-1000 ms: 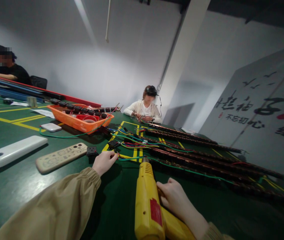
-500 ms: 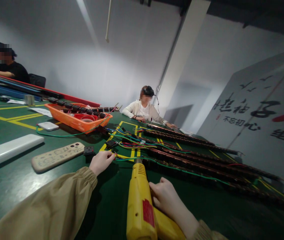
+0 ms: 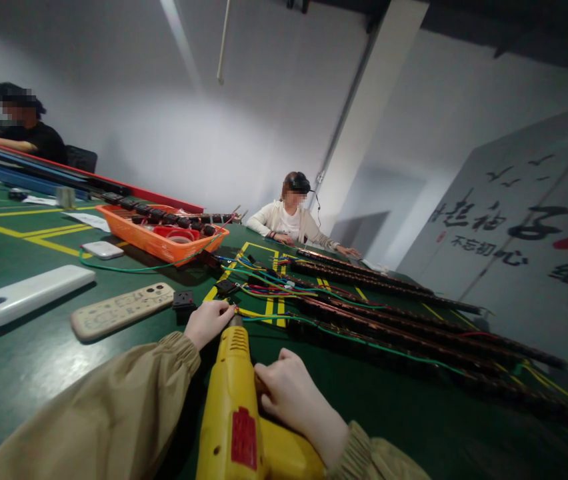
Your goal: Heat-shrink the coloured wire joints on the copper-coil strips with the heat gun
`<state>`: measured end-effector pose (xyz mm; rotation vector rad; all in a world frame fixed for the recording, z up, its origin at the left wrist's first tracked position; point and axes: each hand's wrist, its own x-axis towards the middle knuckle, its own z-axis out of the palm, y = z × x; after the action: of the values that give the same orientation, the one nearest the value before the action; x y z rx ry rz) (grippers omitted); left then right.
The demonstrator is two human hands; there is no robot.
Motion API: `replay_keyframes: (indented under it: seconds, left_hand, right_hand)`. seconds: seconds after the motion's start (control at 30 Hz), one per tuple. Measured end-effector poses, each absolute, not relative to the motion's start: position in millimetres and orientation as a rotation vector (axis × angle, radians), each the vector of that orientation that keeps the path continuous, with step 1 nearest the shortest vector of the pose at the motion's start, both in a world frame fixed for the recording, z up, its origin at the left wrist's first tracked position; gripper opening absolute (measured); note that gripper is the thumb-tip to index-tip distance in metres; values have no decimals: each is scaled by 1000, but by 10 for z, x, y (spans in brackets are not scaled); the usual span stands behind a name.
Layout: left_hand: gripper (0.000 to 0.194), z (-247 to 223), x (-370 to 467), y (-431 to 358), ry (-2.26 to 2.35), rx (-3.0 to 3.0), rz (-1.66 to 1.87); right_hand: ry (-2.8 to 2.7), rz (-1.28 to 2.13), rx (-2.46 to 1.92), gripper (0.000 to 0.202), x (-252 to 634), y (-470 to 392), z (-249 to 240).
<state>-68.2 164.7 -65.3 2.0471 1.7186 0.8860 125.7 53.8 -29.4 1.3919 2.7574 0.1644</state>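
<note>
My right hand point(image 3: 291, 387) is closed around the handle of a yellow heat gun point(image 3: 229, 407) with a red patch on its rear. The gun's metal nozzle point(image 3: 235, 321) points away from me, right by the fingertips of my left hand point(image 3: 210, 323). Those fingers pinch the end of a wire bundle point(image 3: 259, 316), in which yellow, green and blue wires show. From there a green wire runs right along a long dark strip point(image 3: 364, 343). Just left of my left hand sits a black socket point(image 3: 183, 303).
A beige socket strip point(image 3: 123, 311) and a white elongated device point(image 3: 34, 295) lie at left. Behind them are a small white box point(image 3: 103, 250) and an orange basket point(image 3: 164, 245) of parts. Several dark strips stretch rightward. One person point(image 3: 291, 217) sits opposite, another point(image 3: 29, 127) far left.
The heat gun and my right hand have moved left, bringing the nozzle from the wires to beside my left fingertips. My left hand keeps its pinch; the view has shifted slightly.
</note>
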Motion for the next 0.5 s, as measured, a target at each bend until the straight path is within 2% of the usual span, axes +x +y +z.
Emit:
replay_keyframes:
  seconds: [0.5]
  left_hand:
    - [40,-647,-689,1650,1730,2077,880]
  right_hand:
    - [2774,144,1429,8,1413,524,-299]
